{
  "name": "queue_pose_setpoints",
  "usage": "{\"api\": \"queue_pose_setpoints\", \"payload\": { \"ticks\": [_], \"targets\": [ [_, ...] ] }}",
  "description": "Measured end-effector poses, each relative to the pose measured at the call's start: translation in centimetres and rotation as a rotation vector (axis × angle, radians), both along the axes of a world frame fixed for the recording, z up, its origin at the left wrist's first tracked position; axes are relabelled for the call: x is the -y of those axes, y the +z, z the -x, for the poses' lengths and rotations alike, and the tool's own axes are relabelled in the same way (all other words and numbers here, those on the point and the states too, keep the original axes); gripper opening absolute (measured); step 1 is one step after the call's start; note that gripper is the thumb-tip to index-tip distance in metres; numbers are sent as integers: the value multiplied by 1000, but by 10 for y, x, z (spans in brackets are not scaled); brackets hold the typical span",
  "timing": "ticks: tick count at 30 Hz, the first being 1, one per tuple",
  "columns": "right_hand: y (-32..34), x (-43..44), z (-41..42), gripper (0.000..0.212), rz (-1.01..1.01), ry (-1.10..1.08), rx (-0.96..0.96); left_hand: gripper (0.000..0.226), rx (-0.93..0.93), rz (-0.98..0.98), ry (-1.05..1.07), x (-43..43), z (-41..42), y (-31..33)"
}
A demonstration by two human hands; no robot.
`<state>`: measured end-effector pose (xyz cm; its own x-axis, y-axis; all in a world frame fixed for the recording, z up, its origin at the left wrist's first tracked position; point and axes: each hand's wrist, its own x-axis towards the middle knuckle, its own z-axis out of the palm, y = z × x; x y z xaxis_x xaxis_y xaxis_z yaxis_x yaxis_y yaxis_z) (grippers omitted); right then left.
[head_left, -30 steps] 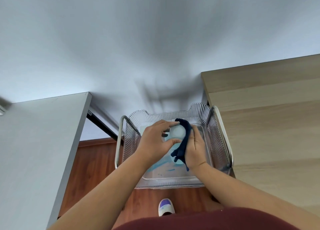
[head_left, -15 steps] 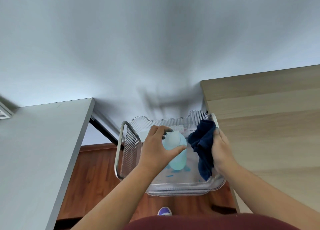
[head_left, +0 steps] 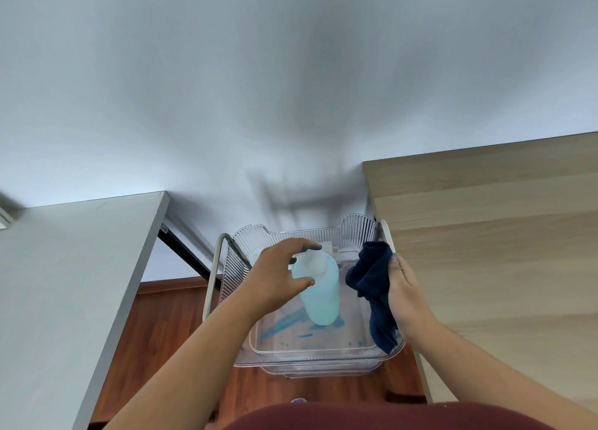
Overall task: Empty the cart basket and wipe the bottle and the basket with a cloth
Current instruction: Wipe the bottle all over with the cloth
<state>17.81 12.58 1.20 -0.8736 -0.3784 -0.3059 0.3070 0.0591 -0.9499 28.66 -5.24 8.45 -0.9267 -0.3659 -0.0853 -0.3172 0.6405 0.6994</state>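
A plain pale grey wall (head_left: 291, 90) fills the upper half of your view, with a reddish-brown wooden floor (head_left: 168, 326) below. At far left is a flat grey tabletop (head_left: 64, 284), its edge running down towards you. Just right of it, the white metal cart frame (head_left: 213, 274) curves around the clear ribbed plastic basket (head_left: 356, 232), which sits between the two tables.

Your left hand (head_left: 275, 277) reaches in over the basket's left side, fingers and thumb curled round the top of the pale blue translucent plastic bottle (head_left: 320, 297). The bottle stands inside the basket near its middle, base down at the basket floor among bright blue smears (head_left: 281, 327) that streak off to the left; a few small blue spots lie nearer the front.

Right of the bottle and apart from it, the dark navy cloth (head_left: 372, 277) hangs bunched along the basket's right wall. Your right hand (head_left: 404, 287) holds it from the outer side, fingers lying up along the folds and thumb out of sight.

A light wooden tabletop (head_left: 501, 251) fills the right, close against the cart. Your maroon garment (head_left: 388, 416) shows at the bottom edge.
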Motion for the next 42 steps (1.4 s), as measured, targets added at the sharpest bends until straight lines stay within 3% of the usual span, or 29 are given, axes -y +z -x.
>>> {"api": "queue_pose_setpoints", "payload": {
  "ticks": [3,6,14,19,23,30,34,37,42],
  "targets": [
    [0,1,-2,36,3,4,3,57,-64,67,117,-9,-2,-3],
    [1,5,-6,35,9,26,0,47,-83,153,189,-19,-1,-7],
    [12,16,-24,30,49,-8,-106,43,-63,135,98,-11,-2,-6],
    [3,36,-52,35,34,273,-248,44,-112,107,139,-14,-3,-7],
    [-11,36,-63,46,57,284,-344,46,-171,136,164,-21,-9,-12],
    [-2,61,-18,43,113,318,-55,47,-148,174,162,-16,-8,-10],
    [-13,49,-45,37,119,318,-192,47,-135,187,169,-16,-9,-11],
    [-26,40,-66,45,52,245,-338,47,-167,182,181,-23,-11,-14],
    [-2,59,-35,34,87,225,-90,46,-166,178,170,-23,-12,-13]
  ]
}}
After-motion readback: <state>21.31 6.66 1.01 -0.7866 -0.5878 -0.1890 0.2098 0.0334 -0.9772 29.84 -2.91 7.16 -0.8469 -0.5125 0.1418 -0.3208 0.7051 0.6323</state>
